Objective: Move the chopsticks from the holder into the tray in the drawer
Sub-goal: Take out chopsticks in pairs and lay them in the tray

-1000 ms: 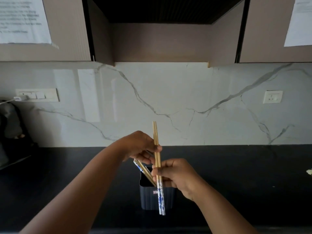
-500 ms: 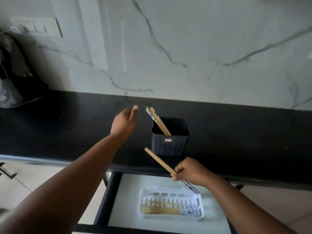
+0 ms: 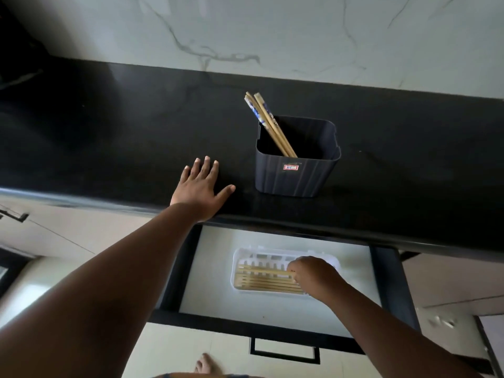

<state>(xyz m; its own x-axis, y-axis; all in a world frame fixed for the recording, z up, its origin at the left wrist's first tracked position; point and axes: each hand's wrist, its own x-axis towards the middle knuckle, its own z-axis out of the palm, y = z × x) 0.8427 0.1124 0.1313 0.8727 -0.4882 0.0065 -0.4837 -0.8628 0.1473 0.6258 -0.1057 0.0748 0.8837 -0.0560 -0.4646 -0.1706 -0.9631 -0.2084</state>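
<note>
Down in the open drawer (image 3: 283,315), I have my right hand (image 3: 313,276) over the right end of the white tray (image 3: 245,255), fingers curled on a pair of chopsticks (image 3: 263,272) that lies lengthwise across the slatted bottom. From this angle I cannot quite tell whether the fingers pinch the pair or merely rest on it; they look closed around its right end. More chopsticks (image 3: 270,285) already lie in the tray just nearer to me, side by side and parallel to the held pair, their right ends hidden under my hand.

Up on the black counter (image 3: 109,126), my left hand (image 3: 203,186) lies flat and spread, palm down, thumb pointing toward the dark holder (image 3: 297,175) but not touching it. That hand holds nothing.

Inside the holder a few chopsticks (image 3: 268,124) lean against the back left corner, their blue-patterned ends sticking up past the rim. A small red label sits on the holder's front wall. Behind the counter rises a marble backsplash (image 3: 272,31). At the bottom edge I see the drawer's black handle (image 3: 285,353) and a bare foot (image 3: 206,366) on the floor.
</note>
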